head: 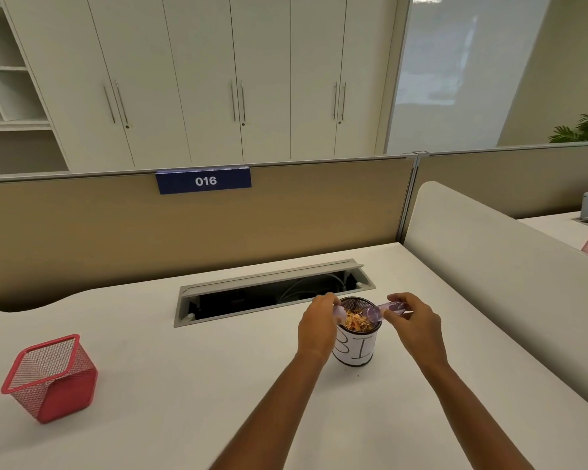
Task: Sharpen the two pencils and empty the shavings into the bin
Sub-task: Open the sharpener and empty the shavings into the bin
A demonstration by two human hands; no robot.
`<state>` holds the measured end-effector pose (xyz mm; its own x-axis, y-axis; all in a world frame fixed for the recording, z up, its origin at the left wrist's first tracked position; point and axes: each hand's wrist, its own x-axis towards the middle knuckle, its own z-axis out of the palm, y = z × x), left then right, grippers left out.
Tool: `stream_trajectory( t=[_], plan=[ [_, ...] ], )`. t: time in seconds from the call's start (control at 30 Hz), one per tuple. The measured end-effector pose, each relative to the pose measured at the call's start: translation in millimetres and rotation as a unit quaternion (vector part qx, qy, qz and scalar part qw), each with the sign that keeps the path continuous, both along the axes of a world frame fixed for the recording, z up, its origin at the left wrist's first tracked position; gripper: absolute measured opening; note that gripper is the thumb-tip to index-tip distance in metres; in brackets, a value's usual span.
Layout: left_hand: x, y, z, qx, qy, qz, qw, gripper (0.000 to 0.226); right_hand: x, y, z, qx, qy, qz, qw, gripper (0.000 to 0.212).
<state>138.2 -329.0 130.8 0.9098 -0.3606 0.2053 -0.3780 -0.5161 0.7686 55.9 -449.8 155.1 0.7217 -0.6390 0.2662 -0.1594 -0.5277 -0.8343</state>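
My left hand point(316, 329) pinches the sharpener cap point(338, 313) over the bin point(353, 352) of shavings point(357, 322), lower centre. My right hand point(416, 325) grips the sharpener body point(386, 309)

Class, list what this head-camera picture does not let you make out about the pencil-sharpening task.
- Head view: the bin has a label partly covered by the left hand, so the whole word cannot be read.
- Head view: the purple piece in the left hand and the other purple piece in the right hand are blurred and finger-covered, so their shapes are unclear.
- The pencils: nowhere in view.
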Motion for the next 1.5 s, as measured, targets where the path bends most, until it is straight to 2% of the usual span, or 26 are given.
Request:
stream_trajectory(
  t=[0.07,0.1,0.2,0.3,0.37,0.57,0.77,0.97,1.17,1.4,1.5],
  plan=[
    [1.7,1.0,0.8,-0.126,0.077,0.02,0.989,0.025,-1.1,-0.3,-0.1,0.011,-0.011,-0.006,1.0,0.029],
    [1.7,2.3,3.8,-0.195,0.144,0.014,0.97,0.026,-1.4,-0.8,-0.7,0.026,-0.017,-0.008,0.999,0.029],
    [0.5,7.3,8.5,-0.332,0.321,-0.028,0.887,0.029,-2.0,-3.4,-3.0,0.124,-0.035,-0.007,0.992,0.03],
    [-2.0,10.4,10.9,-0.384,0.393,-0.04,0.835,0.028,-1.2,-2.8,-3.3,0.238,-0.049,0.002,0.97,0.032],
    [-2.5,11.5,11.9,-0.404,0.421,-0.035,0.811,0.029,-1.1,-0.9,-2.8,0.278,-0.052,0.01,0.959,0.033],
    [-2.4,12.9,15.4,-0.439,0.45,-0.027,0.777,0.032,-0.4,0.7,-0.1,0.293,-0.054,0.029,0.954,0.031],
    [-3.6,13.9,14.4,-0.431,0.439,-0.028,0.788,0.033,-3.0,2.3,3.2,0.306,-0.06,0.039,0.949,0.032],
    [-11.4,18.9,15.9,-0.374,0.36,-0.063,0.852,0.033,-9.7,16.1,4.9,0.375,-0.086,0.078,0.92,0.025],
    [-21.0,39.9,16.9,-0.312,0.272,-0.087,0.906,0.026,-15.0,36.8,1.6,0.367,-0.097,0.097,0.92,0.025],
    [-40.5,82.1,13.8,-0.291,0.212,-0.049,0.932,0.027,-22.5,82.2,-3.7,0.432,-0.081,0.128,0.889,0.025],
    [-53.8,109.6,8.9,-0.307,0.199,-0.033,0.93,0.025,-32.6,112.0,-5.8,0.389,-0.056,0.154,0.907,0.014]
  ],
)
